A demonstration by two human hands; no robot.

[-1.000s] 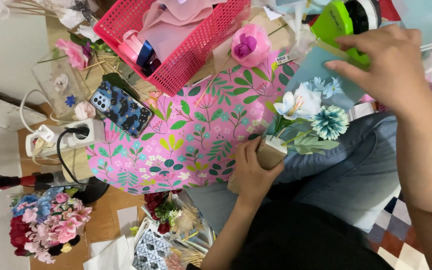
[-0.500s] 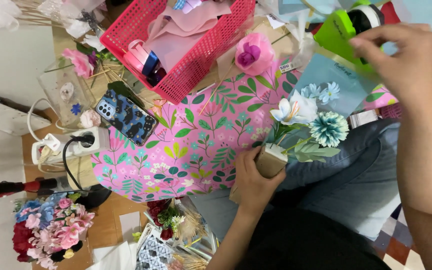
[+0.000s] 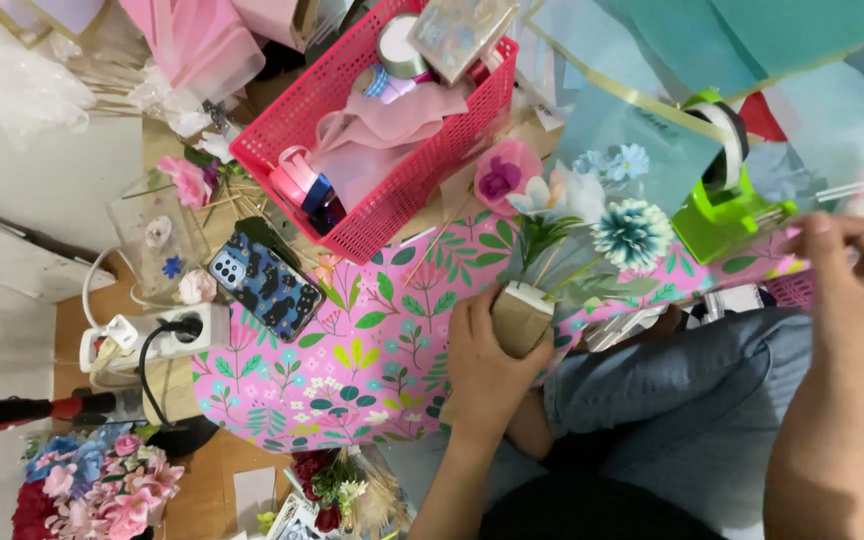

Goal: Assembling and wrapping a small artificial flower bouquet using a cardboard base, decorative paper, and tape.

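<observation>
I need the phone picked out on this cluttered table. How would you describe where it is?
Start at the red plastic basket at the top. Just below its lower-left corner, on the edge of the pink floral sheet, lies the phone, face down and tilted. Its dark blue patterned case sets it apart from the white power strip beside it.

Two hands are showing: the left hand (image 3: pixel 487 355) and the right hand (image 3: pixel 852 275). One small bouquet (image 3: pixel 577 235) is standing in view, carrying one teal flower (image 3: pixel 632 233), one white flower (image 3: pixel 542 198) and two pale blue flowers (image 3: pixel 612 162). One red basket (image 3: pixel 422 170), one green tape dispenser (image 3: pixel 722 200), one phone (image 3: pixel 265 286), one white power strip (image 3: pixel 167 335) and one pink patterned sheet (image 3: pixel 372 370) are lying around it.
</observation>
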